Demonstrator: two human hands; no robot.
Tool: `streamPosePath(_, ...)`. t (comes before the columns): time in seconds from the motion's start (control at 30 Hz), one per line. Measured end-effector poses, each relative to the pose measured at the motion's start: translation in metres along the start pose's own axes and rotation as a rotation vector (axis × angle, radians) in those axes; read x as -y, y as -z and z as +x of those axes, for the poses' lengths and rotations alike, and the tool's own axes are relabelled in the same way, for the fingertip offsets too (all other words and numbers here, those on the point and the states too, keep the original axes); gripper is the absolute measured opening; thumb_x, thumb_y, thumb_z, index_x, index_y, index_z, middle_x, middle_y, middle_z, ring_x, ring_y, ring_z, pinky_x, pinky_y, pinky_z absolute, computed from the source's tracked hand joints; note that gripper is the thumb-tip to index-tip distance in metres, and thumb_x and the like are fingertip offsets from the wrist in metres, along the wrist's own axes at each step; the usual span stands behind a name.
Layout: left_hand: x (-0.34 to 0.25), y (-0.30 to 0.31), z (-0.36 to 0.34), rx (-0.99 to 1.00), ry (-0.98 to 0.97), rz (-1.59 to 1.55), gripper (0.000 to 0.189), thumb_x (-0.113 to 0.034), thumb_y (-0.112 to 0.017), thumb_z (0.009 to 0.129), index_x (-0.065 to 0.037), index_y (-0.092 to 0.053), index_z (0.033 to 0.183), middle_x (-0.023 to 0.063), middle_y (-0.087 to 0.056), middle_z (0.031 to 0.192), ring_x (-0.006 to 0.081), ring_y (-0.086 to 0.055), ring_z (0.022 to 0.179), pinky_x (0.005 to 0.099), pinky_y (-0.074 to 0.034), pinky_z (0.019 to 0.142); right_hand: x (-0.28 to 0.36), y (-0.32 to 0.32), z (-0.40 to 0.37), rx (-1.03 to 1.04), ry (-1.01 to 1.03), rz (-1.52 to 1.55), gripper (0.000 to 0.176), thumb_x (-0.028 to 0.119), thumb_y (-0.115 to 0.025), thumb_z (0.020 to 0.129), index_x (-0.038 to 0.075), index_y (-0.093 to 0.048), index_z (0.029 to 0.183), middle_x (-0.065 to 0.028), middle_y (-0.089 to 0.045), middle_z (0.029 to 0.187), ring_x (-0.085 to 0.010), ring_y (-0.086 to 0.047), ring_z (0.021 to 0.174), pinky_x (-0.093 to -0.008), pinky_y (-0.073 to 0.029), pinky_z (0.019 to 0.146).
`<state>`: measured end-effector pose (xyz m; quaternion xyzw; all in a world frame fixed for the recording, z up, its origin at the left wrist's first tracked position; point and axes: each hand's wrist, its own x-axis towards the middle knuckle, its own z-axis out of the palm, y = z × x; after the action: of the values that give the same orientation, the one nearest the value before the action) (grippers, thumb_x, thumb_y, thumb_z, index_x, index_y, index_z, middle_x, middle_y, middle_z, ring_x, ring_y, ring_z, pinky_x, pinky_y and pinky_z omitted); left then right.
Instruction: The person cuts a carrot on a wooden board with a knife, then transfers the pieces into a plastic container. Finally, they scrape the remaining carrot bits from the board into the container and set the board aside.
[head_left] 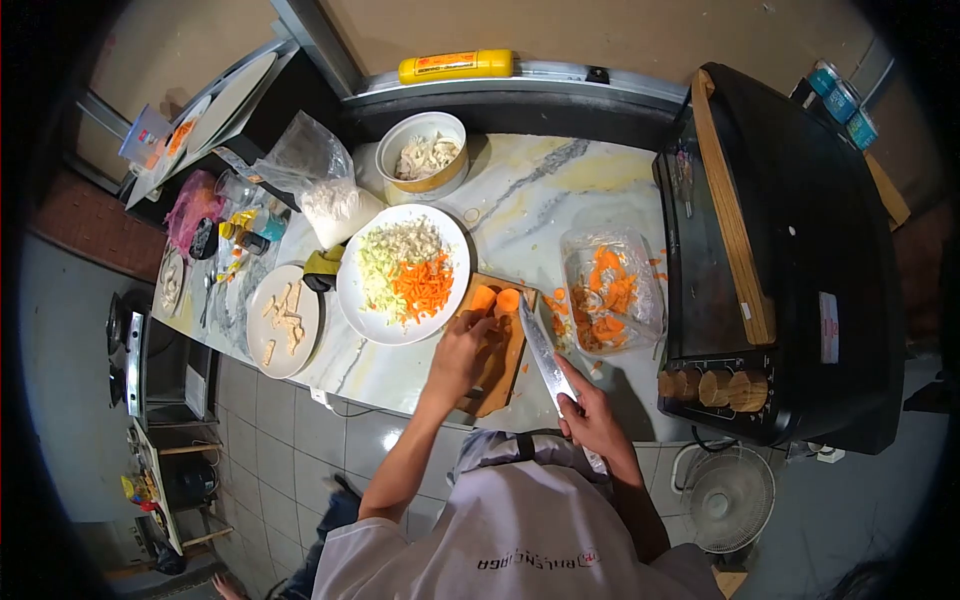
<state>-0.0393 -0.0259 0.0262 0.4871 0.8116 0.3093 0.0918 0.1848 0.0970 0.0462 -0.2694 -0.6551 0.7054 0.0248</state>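
My left hand (466, 352) is over the wooden cutting board (497, 385), fingers curled and pressed against a carrot piece (484, 299). A second carrot piece (508, 300), with its round cut face showing, lies beside it at the board's far end. In my right hand (592, 412) is a kitchen knife (540, 345), its blade pointing away from me along the board's right edge, its tip near the second piece. Left of the board, a white plate (352, 290) bears separate heaps of diced orange carrot, pale green bits and whitish bits.
A clear plastic container (645, 255) with carrot peelings stands right of the board, before a black oven (800, 260). Further left are a plate of pale strips (262, 350), a bag of white powder (335, 210) and a bowl (455, 180). Carrot scraps dot the marble counter (540, 200).
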Motion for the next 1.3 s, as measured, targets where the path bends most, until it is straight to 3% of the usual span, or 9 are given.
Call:
streamPosePath(0.13,-0.008,-0.019,-0.004,-0.052,0.088,0.131,0.037,-0.003,-0.072,0.080,-0.003,-0.066,0.116,0.0140,-0.066,0.111,0.0346,-0.062,0.107,0.0432,-0.053,0.088,-0.003,0.002,-0.001,-0.005,0.027,0.000,0.063,0.000,-0.052,0.098,0.013,-0.033,0.157,0.0012,-0.048,0.059,-0.0071,-0.048,0.051,-0.0259,-0.044,0.050)
streamPosePath(0.33,-0.022,-0.019,-0.006,-0.002,0.071,0.219,0.036,-0.002,-0.068,0.082,-0.004,-0.064,0.117,0.0164,-0.066,0.106,0.0363,-0.064,0.100,0.0449,-0.055,0.079,0.004,0.003,-0.002,0.000,-0.003,-0.010,0.063,0.000,-0.052,0.098,0.013,-0.033,0.157,0.0006,-0.049,0.060,-0.0070,-0.048,0.051,-0.0259,-0.044,0.051)
streamPosePath(0.43,-0.023,-0.024,-0.010,-0.020,0.087,0.220,0.026,-0.004,-0.066,0.082,-0.002,-0.064,0.108,0.0177,-0.065,0.101,0.0376,-0.064,0.094,0.0454,-0.056,0.072,0.003,0.003,-0.002,0.008,-0.013,-0.014,0.063,0.000,-0.052,0.098,0.013,-0.033,0.157,0.0006,-0.050,0.061,-0.0071,-0.048,0.051,-0.0260,-0.044,0.051)
streamPosePath(0.83,-0.018,-0.045,-0.012,-0.055,0.119,0.234,0.014,-0.008,-0.064,0.087,0.001,-0.061,0.096,0.0206,-0.063,0.093,0.0377,-0.064,0.093,0.0449,-0.056,0.072,-0.001,0.002,-0.002,0.000,-0.009,0.000,0.063,0.001,-0.052,0.098,0.013,-0.033,0.157,0.0008,-0.050,0.060,-0.0065,-0.049,0.051,-0.0261,-0.044,0.050)
streamPosePath(1.03,-0.009,-0.038,-0.015,-0.101,0.057,0.023,0.014,-0.003,-0.059,0.090,0.005,-0.061,0.102,0.0251,-0.061,0.094,0.0432,-0.061,0.092,0.0493,-0.051,0.079,0.009,0.003,-0.003,-0.010,-0.014,-0.011,0.062,0.001,-0.051,0.099,0.013,-0.032,0.157,0.0012,-0.050,0.060,-0.0068,-0.048,0.051,-0.0261,-0.044,0.050)
streamPosePath(1.13,-0.017,-0.019,-0.011,-0.119,0.150,-0.067,0.014,-0.003,-0.058,0.091,0.003,-0.062,0.103,0.0244,-0.063,0.098,0.0438,-0.061,0.092,0.0506,-0.048,0.082,0.007,0.003,-0.003,-0.008,-0.002,-0.008,0.062,0.001,-0.051,0.099,0.012,-0.032,0.157,0.0014,-0.049,0.060,-0.0066,-0.048,0.051,-0.0261,-0.043,0.050)
streamPosePath(1.3,-0.018,-0.019,-0.005,-0.056,0.109,-0.044,0.014,-0.002,-0.060,0.089,0.002,-0.063,0.102,0.0240,-0.062,0.094,0.0437,-0.061,0.090,0.0501,-0.050,0.077,0.006,-0.001,0.001,0.018,-0.018,-0.009,0.063,0.000,-0.051,0.098,0.013,-0.032,0.157,0.0023,-0.049,0.059,-0.0065,-0.049,0.051,-0.0259,-0.043,0.049)
